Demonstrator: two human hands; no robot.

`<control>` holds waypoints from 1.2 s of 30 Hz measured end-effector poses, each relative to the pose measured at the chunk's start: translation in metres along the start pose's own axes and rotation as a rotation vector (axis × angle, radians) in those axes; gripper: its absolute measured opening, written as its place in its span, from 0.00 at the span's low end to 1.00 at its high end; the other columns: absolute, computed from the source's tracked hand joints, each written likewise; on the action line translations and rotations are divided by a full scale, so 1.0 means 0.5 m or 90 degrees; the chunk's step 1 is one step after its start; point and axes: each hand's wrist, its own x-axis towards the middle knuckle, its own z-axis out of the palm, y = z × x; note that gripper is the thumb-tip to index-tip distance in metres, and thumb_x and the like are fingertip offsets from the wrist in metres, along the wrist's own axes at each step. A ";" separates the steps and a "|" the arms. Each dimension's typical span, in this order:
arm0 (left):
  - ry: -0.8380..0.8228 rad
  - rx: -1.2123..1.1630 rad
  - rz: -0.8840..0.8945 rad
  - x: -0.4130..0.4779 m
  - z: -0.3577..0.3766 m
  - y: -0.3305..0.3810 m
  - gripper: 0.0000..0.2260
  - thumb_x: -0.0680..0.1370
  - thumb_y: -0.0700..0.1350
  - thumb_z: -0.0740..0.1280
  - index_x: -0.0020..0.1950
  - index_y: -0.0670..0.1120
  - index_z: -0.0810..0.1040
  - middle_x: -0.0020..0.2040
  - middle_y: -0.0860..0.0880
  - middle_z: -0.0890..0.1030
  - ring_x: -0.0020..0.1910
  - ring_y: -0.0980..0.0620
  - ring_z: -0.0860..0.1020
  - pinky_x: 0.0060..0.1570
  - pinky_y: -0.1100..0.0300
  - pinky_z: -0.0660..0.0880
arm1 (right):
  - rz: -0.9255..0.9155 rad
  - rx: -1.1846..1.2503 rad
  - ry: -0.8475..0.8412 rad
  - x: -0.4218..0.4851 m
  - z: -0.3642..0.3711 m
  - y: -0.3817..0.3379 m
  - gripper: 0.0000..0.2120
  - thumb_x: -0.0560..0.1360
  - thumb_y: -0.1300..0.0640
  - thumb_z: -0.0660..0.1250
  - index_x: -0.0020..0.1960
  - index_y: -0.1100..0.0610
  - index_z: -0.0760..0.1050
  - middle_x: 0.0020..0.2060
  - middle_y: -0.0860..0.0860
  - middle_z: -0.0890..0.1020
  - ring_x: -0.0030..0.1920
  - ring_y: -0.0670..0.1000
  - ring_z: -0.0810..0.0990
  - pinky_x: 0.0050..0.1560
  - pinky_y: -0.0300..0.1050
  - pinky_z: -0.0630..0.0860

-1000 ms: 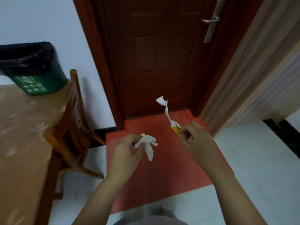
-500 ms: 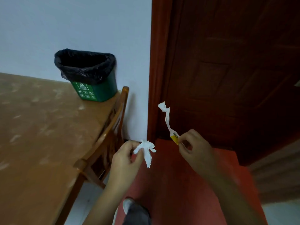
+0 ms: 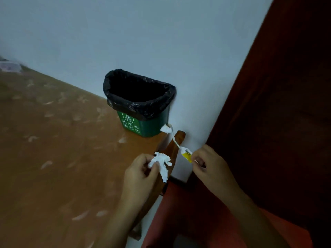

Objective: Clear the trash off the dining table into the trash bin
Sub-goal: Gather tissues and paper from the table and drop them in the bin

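Carrying two scraps toward the trash bin, standing on the table corner at twelve o'clock. Left hand is pinching a crumpled tissue; right hand is pinching a twisted wrapper strip by its yellow end. Advice: bringing both directly over the black liner's mouth before loosening, since light paper is apt to drift.

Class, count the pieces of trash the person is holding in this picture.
2. A crumpled white tissue in the left hand; a twisted white-and-yellow wrapper strip pinched by the right hand. The bin's contents are hidden.
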 end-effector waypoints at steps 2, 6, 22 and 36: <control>0.014 0.003 -0.026 0.032 0.011 -0.009 0.08 0.74 0.39 0.67 0.38 0.51 0.76 0.35 0.52 0.79 0.34 0.58 0.75 0.32 0.72 0.67 | -0.011 0.005 -0.020 0.057 0.000 0.020 0.04 0.70 0.67 0.67 0.40 0.59 0.74 0.35 0.44 0.68 0.33 0.42 0.72 0.33 0.29 0.67; 0.093 0.005 -0.057 0.096 0.024 0.004 0.08 0.74 0.40 0.67 0.38 0.51 0.76 0.35 0.52 0.79 0.34 0.58 0.75 0.32 0.70 0.67 | -0.094 0.032 -0.051 0.190 0.007 0.049 0.05 0.69 0.68 0.66 0.40 0.58 0.74 0.37 0.48 0.72 0.34 0.46 0.73 0.35 0.38 0.70; 0.361 0.066 -0.095 0.254 0.013 0.017 0.06 0.74 0.38 0.67 0.40 0.49 0.76 0.37 0.49 0.79 0.40 0.56 0.75 0.38 0.71 0.68 | -0.322 0.093 -0.205 0.613 0.117 -0.017 0.04 0.71 0.66 0.64 0.41 0.58 0.75 0.39 0.51 0.74 0.36 0.49 0.74 0.37 0.39 0.71; 0.359 0.108 -0.089 0.330 0.016 0.029 0.10 0.75 0.40 0.66 0.40 0.55 0.72 0.36 0.54 0.75 0.36 0.62 0.72 0.35 0.72 0.67 | -0.302 0.055 -0.220 0.628 0.079 -0.010 0.12 0.74 0.54 0.65 0.57 0.53 0.74 0.47 0.46 0.75 0.48 0.44 0.73 0.44 0.37 0.66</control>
